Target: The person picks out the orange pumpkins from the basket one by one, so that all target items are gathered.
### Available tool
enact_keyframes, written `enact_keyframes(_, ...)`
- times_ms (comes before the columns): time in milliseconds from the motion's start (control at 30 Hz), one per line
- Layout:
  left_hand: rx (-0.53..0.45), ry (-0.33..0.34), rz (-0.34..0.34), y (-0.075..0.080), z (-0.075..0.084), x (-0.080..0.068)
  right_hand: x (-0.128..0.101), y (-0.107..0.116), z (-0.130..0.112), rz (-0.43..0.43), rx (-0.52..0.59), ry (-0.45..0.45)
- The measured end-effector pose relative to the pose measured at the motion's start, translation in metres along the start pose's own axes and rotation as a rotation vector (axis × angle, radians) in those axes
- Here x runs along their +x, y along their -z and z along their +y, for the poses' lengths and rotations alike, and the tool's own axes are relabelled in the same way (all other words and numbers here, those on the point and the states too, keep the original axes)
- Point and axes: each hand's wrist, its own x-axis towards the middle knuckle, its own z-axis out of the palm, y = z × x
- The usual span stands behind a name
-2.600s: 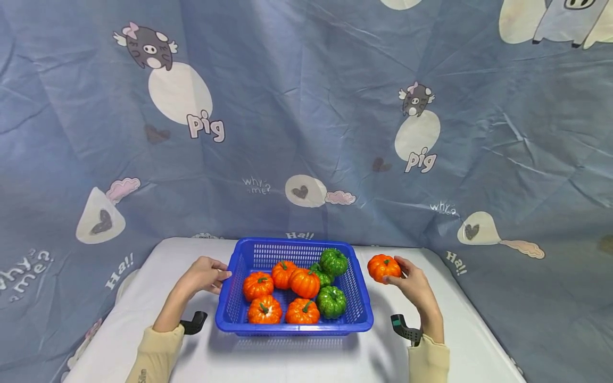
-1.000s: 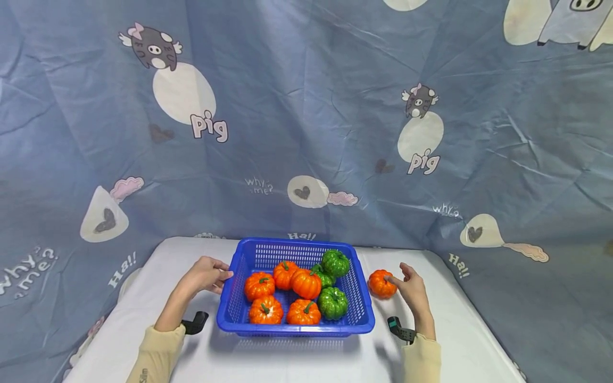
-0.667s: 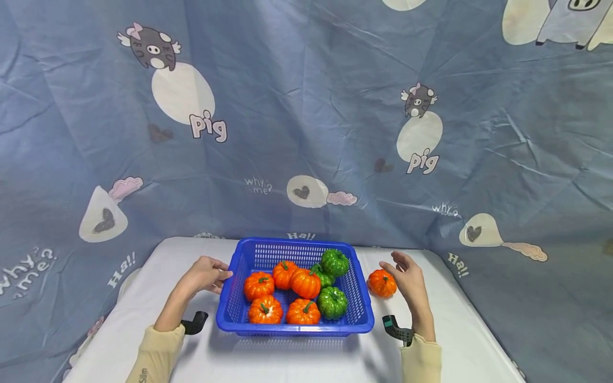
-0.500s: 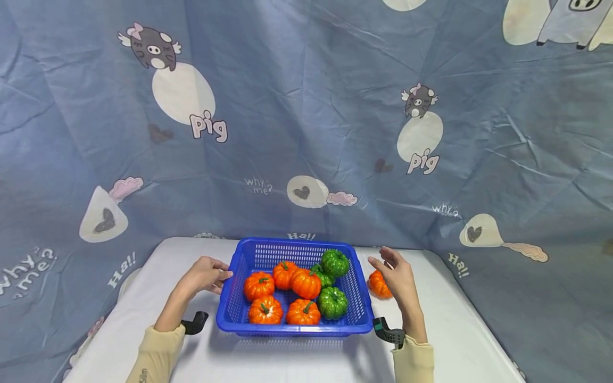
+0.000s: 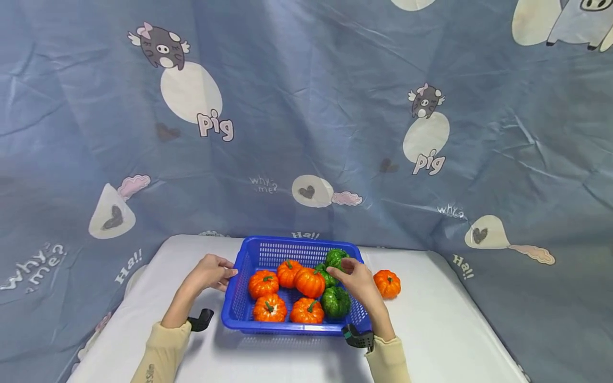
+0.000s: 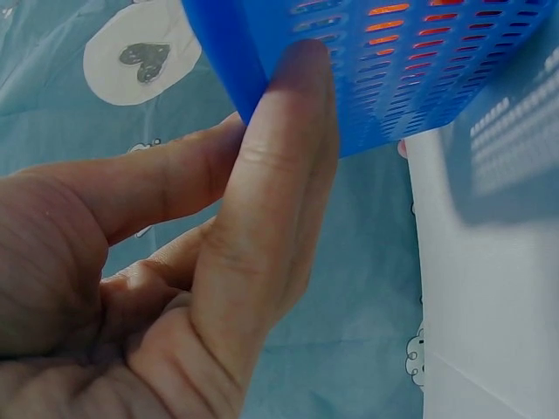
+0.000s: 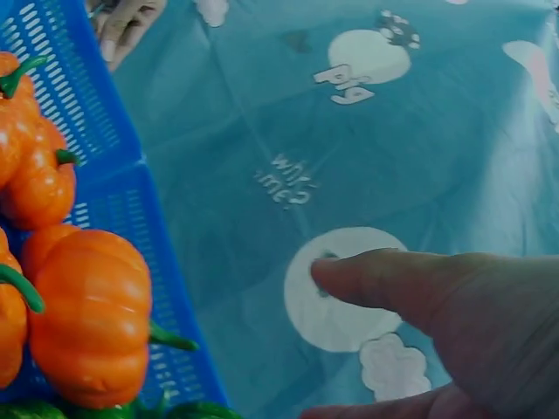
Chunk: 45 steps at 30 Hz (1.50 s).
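Note:
My left hand [image 5: 211,272] pinches the left rim of a blue plastic basket [image 5: 268,327]; in the left wrist view the thumb and fingers [image 6: 262,183] close on its edge. Inside the basket lie several small orange pumpkins [image 5: 270,308] and three green ones [image 5: 336,302]. My right hand [image 5: 362,284] hovers over the basket's right side, fingers apart and holding nothing, partly covering the green pumpkins. In the right wrist view its thumb [image 7: 376,275] is extended, with an orange pumpkin [image 7: 92,319] to the left. Another orange pumpkin [image 5: 387,284] sits on the table, right of the basket.
A white-covered table [image 5: 431,330] carries the basket. Behind it hangs a blue cloth [image 5: 268,106] printed with pigs and lettering. Each wrist wears a black camera mount, the right one [image 5: 356,338] close to the basket's front right corner.
My right hand set an orange pumpkin down on the table right of the basket, let go, and moved left over the green pumpkins. My left hand stays at the basket's rim.

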Motion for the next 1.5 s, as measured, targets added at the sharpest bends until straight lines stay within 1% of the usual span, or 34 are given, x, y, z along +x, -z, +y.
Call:
enact_keyframes(67,0.004,-0.006,-0.004,0.000,0.000,0.000,0.001,-0.006,-0.002,-0.033,-0.044,0.004)
enact_keyframes(133,-0.002,0.000,-0.003,-0.001,0.000,0.001,0.003,-0.012,-0.003,-0.063,-0.090,0.027)
enact_keyframes(267,-0.010,-0.004,-0.003,-0.001,0.000,0.001,0.006,-0.026,-0.005,-0.113,-0.132,0.053)
enact_keyframes(433,-0.007,-0.007,-0.008,-0.001,-0.001,0.001,0.008,-0.041,-0.004,-0.131,-0.139,0.048)
enact_keyframes(500,-0.008,-0.005,-0.008,-0.001,0.000,0.001,0.009,-0.045,-0.004,-0.124,-0.147,0.046)
enact_keyframes(700,-0.009,0.002,0.004,-0.001,0.002,0.002,0.012,-0.054,-0.004,-0.114,-0.175,0.037)
enact_keyframes(800,-0.001,-0.003,0.002,-0.001,0.002,0.003,0.012,-0.056,-0.005,-0.104,-0.179,0.043)
enact_keyframes(967,0.007,0.009,0.011,-0.001,0.000,0.003,0.012,-0.057,-0.005,-0.108,-0.172,0.034)
enact_keyframes(1133,-0.007,0.004,0.012,-0.001,-0.001,0.003,0.011,-0.057,-0.005,-0.104,-0.149,0.031)
enact_keyframes(1200,-0.020,-0.008,0.003,-0.001,-0.002,0.003,0.011,-0.057,-0.004,-0.105,-0.140,0.023)
enact_keyframes(1367,-0.034,-0.039,-0.014,-0.001,-0.003,0.002,0.007,-0.050,0.001,-0.127,-0.135,0.006)
enact_keyframes(1500,-0.023,-0.039,-0.008,-0.001,-0.003,0.001,0.001,-0.038,0.002,-0.140,-0.135,0.031)
